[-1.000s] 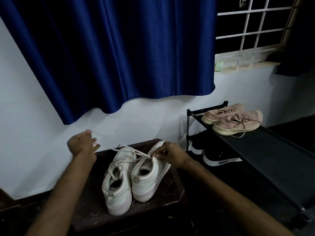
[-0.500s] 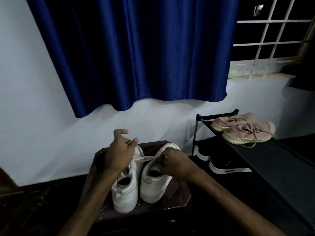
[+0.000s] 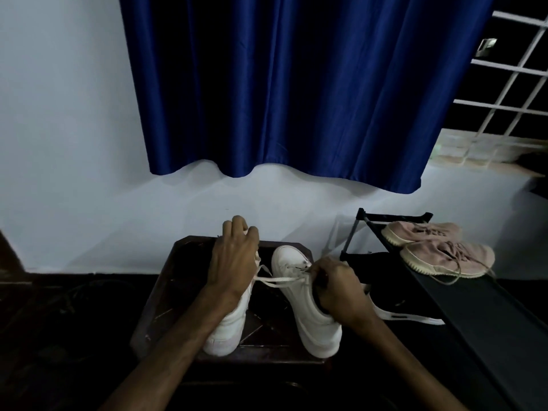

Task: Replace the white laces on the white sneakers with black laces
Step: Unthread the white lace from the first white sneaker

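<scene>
The left grip (image 3: pixel 234 259) and right grip (image 3: pixel 338 289) are bare, as are both lean forearms (image 3: pixel 184 336).

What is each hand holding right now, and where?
Right hand pinches the white lace at the eyelets of the right sneaker; left hand grips the front of the left sneaker.

A home room, blue curtain (image 3: pixel 284 84), barred window (image 3: pixel 510 93), shoe rack (image 3: pixel 462 298)
</scene>
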A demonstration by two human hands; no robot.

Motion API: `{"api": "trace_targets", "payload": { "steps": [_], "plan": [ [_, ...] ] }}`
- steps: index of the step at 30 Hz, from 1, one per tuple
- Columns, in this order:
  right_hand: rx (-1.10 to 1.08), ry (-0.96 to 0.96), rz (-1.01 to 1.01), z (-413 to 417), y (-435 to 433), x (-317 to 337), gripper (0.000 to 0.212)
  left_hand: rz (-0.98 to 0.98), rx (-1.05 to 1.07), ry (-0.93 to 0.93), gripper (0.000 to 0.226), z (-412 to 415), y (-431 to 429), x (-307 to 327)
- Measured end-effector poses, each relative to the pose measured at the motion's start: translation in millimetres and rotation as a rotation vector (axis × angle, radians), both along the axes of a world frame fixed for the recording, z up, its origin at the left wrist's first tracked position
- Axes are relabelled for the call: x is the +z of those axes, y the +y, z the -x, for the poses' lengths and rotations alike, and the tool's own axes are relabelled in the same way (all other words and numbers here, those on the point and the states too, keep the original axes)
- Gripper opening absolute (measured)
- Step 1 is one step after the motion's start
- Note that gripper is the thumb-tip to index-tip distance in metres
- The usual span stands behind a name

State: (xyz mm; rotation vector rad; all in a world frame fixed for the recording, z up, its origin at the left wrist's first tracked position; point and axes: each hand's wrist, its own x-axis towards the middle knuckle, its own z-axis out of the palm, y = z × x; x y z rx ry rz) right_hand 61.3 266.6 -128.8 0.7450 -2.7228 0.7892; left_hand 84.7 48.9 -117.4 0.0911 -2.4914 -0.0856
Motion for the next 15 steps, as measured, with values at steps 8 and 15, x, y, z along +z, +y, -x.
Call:
{"api": "trace_targets", "payload": {
  "steps": [8,15],
  "plan": [
    [-0.131,-0.007,0.188,-5.8,-8.7,-5.6,0.025,-0.228,-0.37,-0.312,0.048,-19.2,30.4,-15.3],
    [0.089,-0.019,0.054,5.4,5.8,-4.5,0.017,-0.432,-0.628,-0.582,0.076,4.6,31.8,-13.6]
  ]
}}
